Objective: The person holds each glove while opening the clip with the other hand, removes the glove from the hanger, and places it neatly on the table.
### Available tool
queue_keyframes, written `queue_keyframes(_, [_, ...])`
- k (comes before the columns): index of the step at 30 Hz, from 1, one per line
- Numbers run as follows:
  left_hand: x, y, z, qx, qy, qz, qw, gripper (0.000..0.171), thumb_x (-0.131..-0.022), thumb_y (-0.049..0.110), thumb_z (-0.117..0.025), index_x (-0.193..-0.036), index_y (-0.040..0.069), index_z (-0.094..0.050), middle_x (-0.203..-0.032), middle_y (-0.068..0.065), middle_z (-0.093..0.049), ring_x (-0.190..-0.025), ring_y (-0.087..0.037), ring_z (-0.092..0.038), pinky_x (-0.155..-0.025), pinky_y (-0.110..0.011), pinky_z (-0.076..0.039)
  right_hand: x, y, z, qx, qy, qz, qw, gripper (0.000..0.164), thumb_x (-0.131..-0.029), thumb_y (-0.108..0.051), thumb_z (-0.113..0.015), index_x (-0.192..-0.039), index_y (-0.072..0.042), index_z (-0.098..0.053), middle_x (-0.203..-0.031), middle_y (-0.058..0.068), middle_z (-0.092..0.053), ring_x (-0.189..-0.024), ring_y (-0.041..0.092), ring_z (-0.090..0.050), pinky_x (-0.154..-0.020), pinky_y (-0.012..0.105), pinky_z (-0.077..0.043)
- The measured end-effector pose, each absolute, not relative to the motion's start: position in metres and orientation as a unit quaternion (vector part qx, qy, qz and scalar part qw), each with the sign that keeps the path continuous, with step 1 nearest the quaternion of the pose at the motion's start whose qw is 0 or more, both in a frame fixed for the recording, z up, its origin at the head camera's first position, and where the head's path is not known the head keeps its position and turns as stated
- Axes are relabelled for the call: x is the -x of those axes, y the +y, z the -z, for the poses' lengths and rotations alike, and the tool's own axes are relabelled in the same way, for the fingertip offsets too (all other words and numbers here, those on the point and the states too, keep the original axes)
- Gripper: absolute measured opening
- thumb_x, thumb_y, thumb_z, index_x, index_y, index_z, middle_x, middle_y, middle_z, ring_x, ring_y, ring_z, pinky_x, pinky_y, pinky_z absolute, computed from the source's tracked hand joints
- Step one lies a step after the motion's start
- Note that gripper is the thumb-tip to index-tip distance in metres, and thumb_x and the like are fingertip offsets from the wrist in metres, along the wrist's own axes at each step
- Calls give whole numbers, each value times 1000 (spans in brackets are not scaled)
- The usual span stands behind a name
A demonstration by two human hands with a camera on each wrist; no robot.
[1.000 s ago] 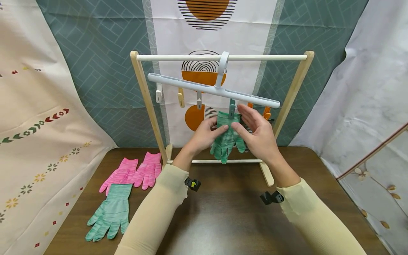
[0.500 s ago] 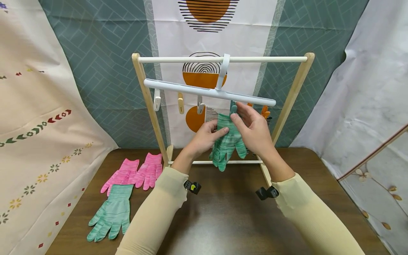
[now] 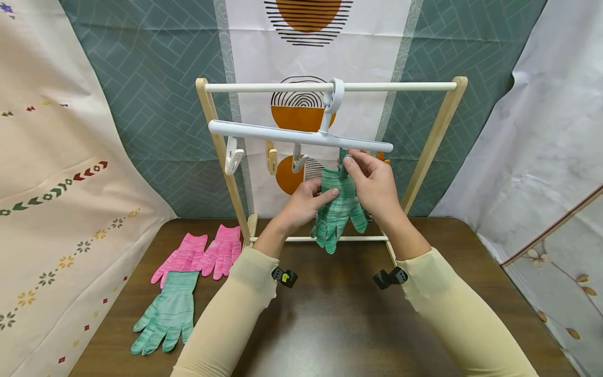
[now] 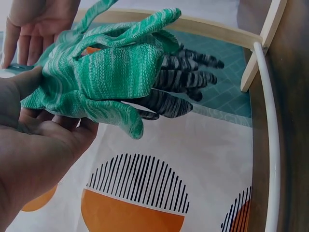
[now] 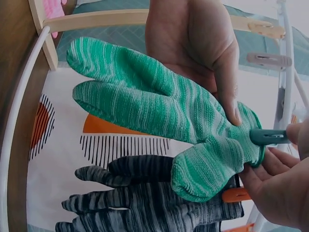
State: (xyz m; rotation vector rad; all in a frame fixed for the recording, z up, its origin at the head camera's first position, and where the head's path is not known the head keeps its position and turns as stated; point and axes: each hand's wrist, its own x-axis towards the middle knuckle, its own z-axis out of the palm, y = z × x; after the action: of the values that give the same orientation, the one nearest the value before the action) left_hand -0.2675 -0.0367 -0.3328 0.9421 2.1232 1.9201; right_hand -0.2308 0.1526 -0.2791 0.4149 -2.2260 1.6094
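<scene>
A green striped knit glove [image 3: 335, 212] hangs fingers down below a pale blue hanger [image 3: 282, 134]. My left hand [image 3: 303, 205] holds it near the cuff, thumb in front and fingers behind. With thumb and fingers, my right hand [image 3: 377, 183] pinches the end of a teal clip [image 5: 265, 137] that sits over the cuff edge. In the right wrist view, a black-and-grey striped glove [image 5: 154, 205] hangs beside the green one, with an orange clip [image 5: 236, 195] at its cuff. From the head, the hands and green glove mostly hide it.
White [image 3: 232, 157], yellow [image 3: 271, 158] and grey [image 3: 298, 159] clips dangle along the hanger's left half. The hanger hooks over the white rail [image 3: 400, 86] of a wooden rack [image 3: 435, 141]. Another green glove [image 3: 169, 309] and two pink gloves [image 3: 185, 255] lie on the table's left.
My right hand has closed from loosely spread beside the glove to pinching the teal clip. The hanger has swivelled, its left end dropping in view and its right end shifting left.
</scene>
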Motion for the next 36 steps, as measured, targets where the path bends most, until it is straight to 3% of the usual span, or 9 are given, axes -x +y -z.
queue_keyframes(9, [267,-36,335,-319,702,-634,58,32,-111,20,-60,-136,1,-64,-120,-10,-71,-104,-21,-68,-87,-34,-58,236,155,279,-161,-735,-646,126,52,-109,-32,-63,-152,-2,-56,-131,16,-72,-139,21,-55,-121,41,-37])
queue_keyframes(17, [265,-34,335,-312,704,-635,56,30,-111,20,-60,-134,1,-64,-116,-11,-71,-99,-19,-67,-83,-31,-57,240,154,281,-177,-704,-676,127,48,-107,-28,-67,-145,2,-62,-121,13,-75,-127,29,-65,-118,42,-40])
queue_keyframes(23, [263,-31,335,-300,710,-636,39,31,-110,21,-63,-134,2,-66,-115,-10,-75,-97,-21,-72,-83,-34,-60,236,152,283,-158,-712,-663,168,46,-106,-28,-69,-143,-2,-64,-126,14,-75,-121,27,-69,-118,41,-42])
queue_keyframes(28, [262,-28,335,-292,716,-634,20,31,-110,22,-63,-134,3,-66,-113,-11,-77,-93,-22,-75,-82,-37,-62,234,149,284,-144,-711,-653,218,40,-104,-26,-73,-136,-2,-69,-116,13,-78,-118,19,-69,-114,39,-46])
queue_keyframes(36, [262,-27,337,-271,731,-626,7,34,-109,26,-64,-136,6,-67,-112,-7,-79,-92,-21,-75,-83,-36,-61,235,145,287,-138,-706,-643,264,39,-101,-24,-77,-131,-1,-72,-107,10,-80,-112,19,-71,-107,37,-50])
